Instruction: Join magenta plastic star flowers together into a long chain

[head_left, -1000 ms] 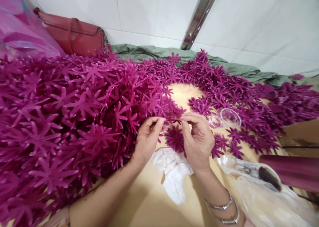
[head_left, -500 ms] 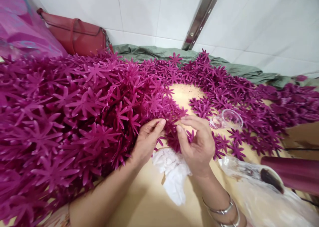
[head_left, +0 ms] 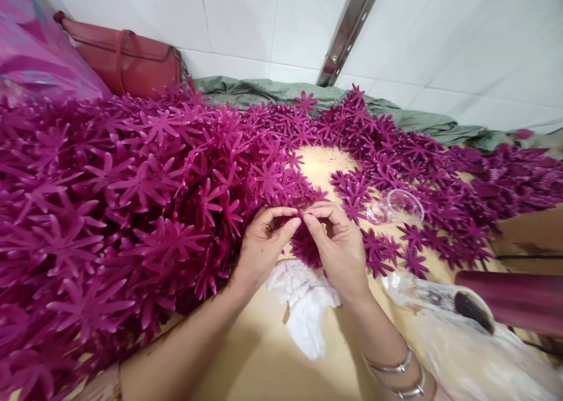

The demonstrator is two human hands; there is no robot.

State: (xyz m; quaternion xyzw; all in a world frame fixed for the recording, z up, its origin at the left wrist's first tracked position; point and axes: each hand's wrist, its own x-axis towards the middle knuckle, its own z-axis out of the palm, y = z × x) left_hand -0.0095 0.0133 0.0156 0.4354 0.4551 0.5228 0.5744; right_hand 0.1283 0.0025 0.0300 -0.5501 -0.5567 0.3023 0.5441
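My left hand and my right hand meet fingertip to fingertip over the tan table. Both pinch a magenta flower-shaped cutout that hangs between them, partly hidden by the fingers. A ring shows on my left hand, and bangles circle my right wrist. A big heap of the same magenta flower cutouts rises just left of my left hand. More cutouts lie spread flat behind and to the right of my hands.
A crumpled white cloth lies below my hands. A clear plastic cup lies on its side to the right. A clear plastic bag and a dark red roll sit at right. A red handbag, green cloth and tiled wall stand behind.
My right hand has moved left and closed in, so its fingertips now meet my left hand's on the flower cutout. The view shifted slightly.
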